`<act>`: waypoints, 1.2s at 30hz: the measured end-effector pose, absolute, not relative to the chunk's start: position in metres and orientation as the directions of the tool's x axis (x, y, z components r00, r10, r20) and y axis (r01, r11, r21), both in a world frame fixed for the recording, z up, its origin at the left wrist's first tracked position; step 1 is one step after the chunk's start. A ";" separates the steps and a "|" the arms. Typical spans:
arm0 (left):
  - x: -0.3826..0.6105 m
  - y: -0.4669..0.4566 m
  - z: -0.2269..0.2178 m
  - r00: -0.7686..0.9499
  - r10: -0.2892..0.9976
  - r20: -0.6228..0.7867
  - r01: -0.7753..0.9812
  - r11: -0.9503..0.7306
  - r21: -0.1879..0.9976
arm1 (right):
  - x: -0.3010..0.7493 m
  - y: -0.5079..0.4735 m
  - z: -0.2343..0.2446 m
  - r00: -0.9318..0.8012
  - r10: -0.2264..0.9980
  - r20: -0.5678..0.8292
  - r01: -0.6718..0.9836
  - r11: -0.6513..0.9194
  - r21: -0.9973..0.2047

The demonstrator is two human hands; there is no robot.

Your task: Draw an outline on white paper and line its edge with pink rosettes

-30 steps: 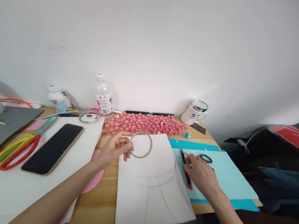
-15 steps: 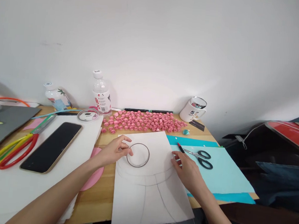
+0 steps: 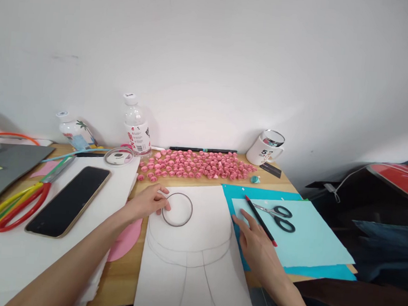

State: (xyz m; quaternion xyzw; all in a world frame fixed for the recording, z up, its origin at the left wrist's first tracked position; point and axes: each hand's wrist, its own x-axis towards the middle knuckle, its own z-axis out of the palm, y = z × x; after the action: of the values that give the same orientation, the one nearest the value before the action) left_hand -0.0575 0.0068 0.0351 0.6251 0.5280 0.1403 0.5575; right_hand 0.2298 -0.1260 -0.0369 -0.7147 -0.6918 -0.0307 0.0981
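A clear round ring [image 3: 176,209] lies flat on the white sheet [image 3: 196,259], which bears pencilled curves. My left hand [image 3: 150,202] pinches the ring's left rim with its fingers. My right hand [image 3: 254,240] rests flat at the sheet's right edge, fingers stretched out, holding nothing. A red-and-black pen [image 3: 260,221] lies just right of those fingers on the light-blue paper [image 3: 309,239]. Small black-handled scissors [image 3: 278,217] lie beside the pen.
Several pink paper rolls [image 3: 196,166] lie spread along the back of the wooden desk [image 3: 125,278]. A water bottle [image 3: 136,127], a white mug [image 3: 265,150] and a black marker [image 3: 204,150] stand near the wall. A phone [image 3: 70,199] and large red-and-yellow scissors [image 3: 19,203] lie at the left.
My left hand lowered the ring from the air onto the white sheet and slid it left. My right hand let go of the pen, which now lies on the blue paper.
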 end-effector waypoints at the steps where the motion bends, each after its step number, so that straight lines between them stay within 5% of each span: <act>1: -0.058 0.007 0.035 0.401 0.817 -0.414 0.503 0.181 0.845 | 0.233 -0.127 -0.037 0.034 0.982 0.187 0.994 -0.015 -0.104; 5: -0.059 0.008 0.034 0.390 0.825 -0.409 0.487 0.192 0.852 | 0.245 -0.131 -0.038 -0.007 0.979 0.203 0.991 0.034 -0.128; 19: -0.070 0.019 0.033 0.383 0.841 -0.382 0.498 0.160 0.852 | 0.195 -0.128 -0.027 -0.176 0.948 0.265 0.984 0.163 0.069; 28: -0.069 0.018 0.035 0.370 0.841 -0.394 0.519 0.164 0.839 | 0.180 -0.141 -0.039 -0.106 0.912 0.396 0.994 0.111 0.012; 36: -0.068 0.019 0.033 0.325 0.876 -0.357 0.486 0.169 0.858 | 0.177 -0.139 -0.029 -0.070 0.961 0.267 0.996 0.051 0.078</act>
State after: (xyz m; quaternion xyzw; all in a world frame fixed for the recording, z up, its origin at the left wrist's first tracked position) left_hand -0.0681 0.0191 0.0331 0.6176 0.5511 0.1841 0.5300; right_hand 0.1770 -0.1388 -0.0293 -0.6782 -0.7214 -0.1209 0.0714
